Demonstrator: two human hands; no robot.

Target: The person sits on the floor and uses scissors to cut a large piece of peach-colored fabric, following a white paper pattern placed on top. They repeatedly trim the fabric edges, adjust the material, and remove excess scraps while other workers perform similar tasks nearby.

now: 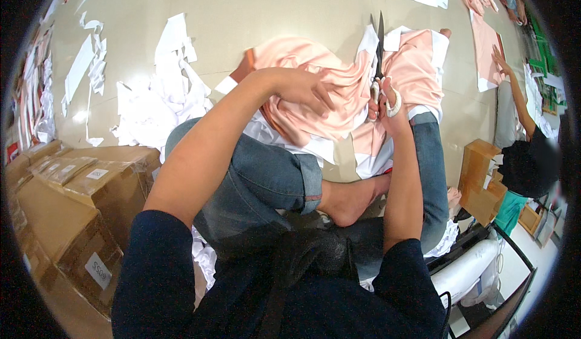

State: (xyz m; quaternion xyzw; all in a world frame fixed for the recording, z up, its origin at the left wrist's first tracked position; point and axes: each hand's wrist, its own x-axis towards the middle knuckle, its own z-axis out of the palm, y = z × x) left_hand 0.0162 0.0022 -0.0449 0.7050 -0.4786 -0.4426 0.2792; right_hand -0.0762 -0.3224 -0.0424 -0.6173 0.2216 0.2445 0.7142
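My right hand [387,104] grips a pair of scissors [380,51] by handles that look wrapped in white. The dark blades point away from me and stand slightly apart. Bunched peach satin fabric [299,54] with white and brown edges is spread on the floor in front of my crossed legs. Over it lies my left hand [304,91], fingers loosely bent and apart, with no fold visibly pinched. A second peach and white piece [414,66] extends to the right of the blades, partly by my right knee.
White fabric scraps [151,103] litter the floor to the left. Cardboard boxes [91,187] stand at lower left, and another box [478,172] at right. A person in dark clothes [526,163] reaches toward a peach panel [484,54] at far right.
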